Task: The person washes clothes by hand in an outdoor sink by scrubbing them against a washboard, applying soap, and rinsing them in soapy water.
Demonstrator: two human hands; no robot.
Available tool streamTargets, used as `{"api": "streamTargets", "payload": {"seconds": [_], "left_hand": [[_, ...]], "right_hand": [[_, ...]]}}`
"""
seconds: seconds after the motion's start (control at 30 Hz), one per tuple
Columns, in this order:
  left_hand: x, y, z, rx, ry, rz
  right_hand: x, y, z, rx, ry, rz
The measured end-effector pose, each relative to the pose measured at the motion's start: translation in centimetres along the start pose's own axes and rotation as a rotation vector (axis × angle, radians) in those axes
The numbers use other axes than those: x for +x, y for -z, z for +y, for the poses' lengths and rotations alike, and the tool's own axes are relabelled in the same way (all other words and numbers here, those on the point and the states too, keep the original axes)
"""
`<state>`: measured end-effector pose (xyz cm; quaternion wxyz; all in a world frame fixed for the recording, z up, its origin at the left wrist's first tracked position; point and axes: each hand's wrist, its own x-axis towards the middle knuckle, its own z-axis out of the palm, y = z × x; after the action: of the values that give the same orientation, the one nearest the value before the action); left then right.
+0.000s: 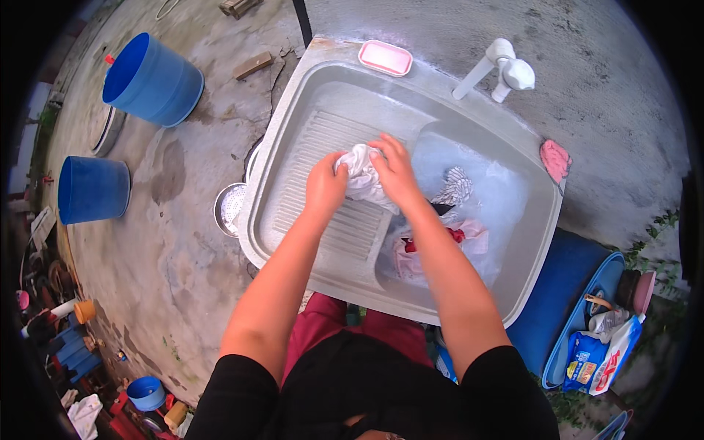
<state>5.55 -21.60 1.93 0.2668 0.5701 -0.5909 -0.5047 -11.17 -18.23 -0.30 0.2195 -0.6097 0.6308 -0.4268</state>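
Observation:
My left hand (328, 184) grips one side of a bunched white cloth (364, 175). On its other side my right hand (393, 168) touches the cloth, thumb on it and fingers spread; how firmly it holds is hard to tell. The cloth rests over the ribbed washboard (352, 234) of a grey laundry sink (258, 181). Right of the washboard, the basin holds cloudy water (498, 190). A striped cloth (455, 186) and a pink and red cloth (473, 234) lie in that water, partly hidden by my right forearm.
A pink soap dish (385, 58) sits on the sink's back rim, near a white tap (498, 69). A pink rag (555, 159) lies on the right corner. Blue buckets (157, 82) stand left on the concrete. A blue barrel (561, 297) with detergent bags (602, 352) is at right.

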Motion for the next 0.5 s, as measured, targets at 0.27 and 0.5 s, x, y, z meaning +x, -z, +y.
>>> {"api": "streamTargets", "payload": {"seconds": [0.27, 0.5], "left_hand": [[-8.1, 0.1, -6.6, 0.579, -0.655, 0.138], [7.8, -0.7, -2.0, 0.674, -0.694, 0.374]], "right_hand": [[-8.1, -5.9, -4.1, 0.012, 0.103, 0.121], [5.8, -7.0, 0.4, -0.493, 0.106, 0.238]]}}
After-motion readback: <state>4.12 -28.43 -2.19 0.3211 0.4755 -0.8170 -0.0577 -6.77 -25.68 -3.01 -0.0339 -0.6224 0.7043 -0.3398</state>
